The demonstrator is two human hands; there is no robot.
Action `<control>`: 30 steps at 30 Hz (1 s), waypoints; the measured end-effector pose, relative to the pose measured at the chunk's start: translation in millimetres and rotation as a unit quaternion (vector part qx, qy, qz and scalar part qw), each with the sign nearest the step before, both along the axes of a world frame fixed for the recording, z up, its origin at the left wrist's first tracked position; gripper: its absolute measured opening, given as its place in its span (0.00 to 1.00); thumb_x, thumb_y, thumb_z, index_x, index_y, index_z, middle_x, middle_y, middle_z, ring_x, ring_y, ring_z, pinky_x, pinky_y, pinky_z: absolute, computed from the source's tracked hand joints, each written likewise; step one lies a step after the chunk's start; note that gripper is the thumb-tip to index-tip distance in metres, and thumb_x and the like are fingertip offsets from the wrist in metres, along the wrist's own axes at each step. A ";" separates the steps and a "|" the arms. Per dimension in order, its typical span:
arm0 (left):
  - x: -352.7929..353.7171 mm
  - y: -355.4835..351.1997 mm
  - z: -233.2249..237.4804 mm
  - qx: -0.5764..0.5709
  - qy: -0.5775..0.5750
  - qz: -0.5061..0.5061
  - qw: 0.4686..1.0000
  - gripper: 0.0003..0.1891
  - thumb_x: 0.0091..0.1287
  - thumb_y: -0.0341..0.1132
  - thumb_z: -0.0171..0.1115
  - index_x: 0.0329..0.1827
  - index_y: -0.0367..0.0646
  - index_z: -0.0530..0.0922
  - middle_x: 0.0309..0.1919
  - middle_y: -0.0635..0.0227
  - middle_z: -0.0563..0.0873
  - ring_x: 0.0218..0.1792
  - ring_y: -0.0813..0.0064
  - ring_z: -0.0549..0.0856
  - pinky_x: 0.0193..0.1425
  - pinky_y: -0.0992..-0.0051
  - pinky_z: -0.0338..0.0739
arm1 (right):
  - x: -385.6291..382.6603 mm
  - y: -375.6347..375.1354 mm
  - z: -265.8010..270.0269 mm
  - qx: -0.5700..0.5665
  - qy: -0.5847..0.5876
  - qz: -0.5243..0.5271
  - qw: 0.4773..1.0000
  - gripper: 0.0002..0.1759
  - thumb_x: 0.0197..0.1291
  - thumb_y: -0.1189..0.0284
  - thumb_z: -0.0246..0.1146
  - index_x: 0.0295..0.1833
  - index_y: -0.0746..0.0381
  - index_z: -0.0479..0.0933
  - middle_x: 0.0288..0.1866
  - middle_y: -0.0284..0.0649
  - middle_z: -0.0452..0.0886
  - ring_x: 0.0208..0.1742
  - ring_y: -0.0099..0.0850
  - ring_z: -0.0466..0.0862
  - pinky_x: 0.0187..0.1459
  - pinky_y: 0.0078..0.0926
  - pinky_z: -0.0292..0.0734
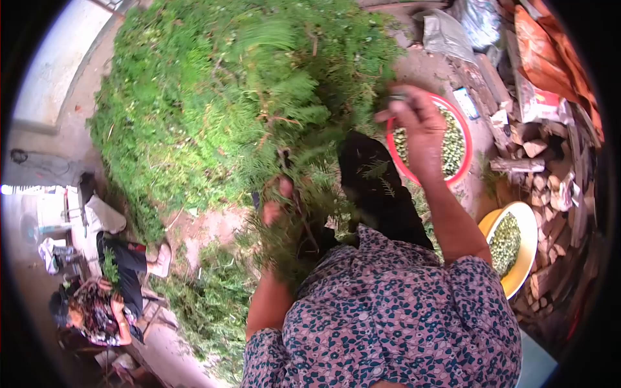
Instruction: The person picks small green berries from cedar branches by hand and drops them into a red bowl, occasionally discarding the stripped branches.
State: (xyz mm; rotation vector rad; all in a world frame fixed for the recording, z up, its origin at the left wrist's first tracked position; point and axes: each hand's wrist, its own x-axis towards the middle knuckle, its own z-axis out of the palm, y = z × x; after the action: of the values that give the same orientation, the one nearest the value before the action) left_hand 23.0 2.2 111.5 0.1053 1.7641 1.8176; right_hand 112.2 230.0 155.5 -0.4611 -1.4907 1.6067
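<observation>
My left hand (pixel 275 204) is closed around the brown stem of a leafy green branch (pixel 301 187), whose feathery leaves spread over my lap and hide part of the fingers. My right hand (pixel 419 123) hangs over the near-left part of a red-rimmed basin (pixel 467 158) holding many small pale-green buds or fruits. Its fingers are curled and slightly blurred. Something small and dark shows at the fingertips, but what it is I cannot make out. Beyond my knees rises a large heap of cut green branches (pixel 194 116).
A yellow basin (pixel 525 258) of similar small green pieces stands at right, beside stacked firewood (pixel 543 187). A phone-like object (pixel 466 103) lies past the red basin. Sacks (pixel 446 35) are at the back right. Another person (pixel 97 310) sits at left holding a green sprig.
</observation>
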 end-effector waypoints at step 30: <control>-36.4 -24.8 -8.9 0.242 -0.024 0.144 0.959 0.32 0.62 0.61 0.53 0.55 0.41 0.69 0.47 0.60 0.78 0.47 0.61 0.78 0.51 0.63 0.71 | -39.3 -94.6 1.0 -0.261 -0.091 0.387 0.880 0.15 0.61 0.77 0.57 0.53 0.68 0.72 0.38 0.38 0.79 0.28 0.27 0.82 0.25 0.17 0.75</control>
State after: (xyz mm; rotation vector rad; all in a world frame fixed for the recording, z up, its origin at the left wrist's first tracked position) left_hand -13.3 -22.6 102.6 -0.0052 1.3187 2.4144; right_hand 72.9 135.4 156.5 -0.3212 -1.4481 2.6997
